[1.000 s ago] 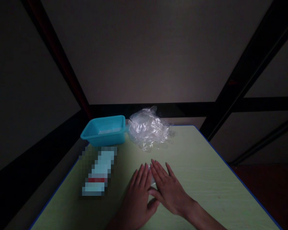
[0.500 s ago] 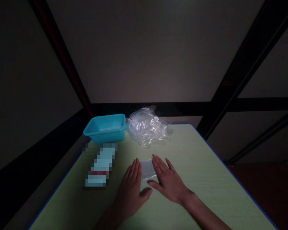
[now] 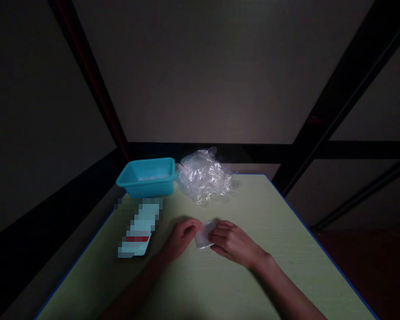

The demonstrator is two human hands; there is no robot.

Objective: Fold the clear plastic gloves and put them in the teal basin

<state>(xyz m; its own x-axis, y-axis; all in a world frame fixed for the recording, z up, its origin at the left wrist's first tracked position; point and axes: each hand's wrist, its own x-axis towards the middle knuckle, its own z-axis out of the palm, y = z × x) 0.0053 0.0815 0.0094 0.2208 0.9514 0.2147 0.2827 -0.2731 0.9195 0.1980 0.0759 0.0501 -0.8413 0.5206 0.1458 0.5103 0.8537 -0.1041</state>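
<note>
A small, flat, folded clear plastic bag [image 3: 202, 238] lies on the table in front of me. My left hand [image 3: 182, 238] has its fingers bent in, with thumb and fingertips closed at the bag's upper left edge. Over the bag's right side, my right hand [image 3: 231, 243] is curled, fingertips closed on that edge and covering part of it. Beyond both hands sits a crumpled heap of clear plastic [image 3: 205, 177].
A blue plastic basin [image 3: 150, 189] stands at the table's far left corner. Nearer me on the left lies a pale, pixelated flat object [image 3: 142, 226] with a red band. The light green table [image 3: 270, 275] has a blue edge; a wall rises behind it.
Both hands lay flat with fingers stretched along the plastic bag's sides. Now their fingers are curled and closed at its edges, and the bag is slightly turned.
</note>
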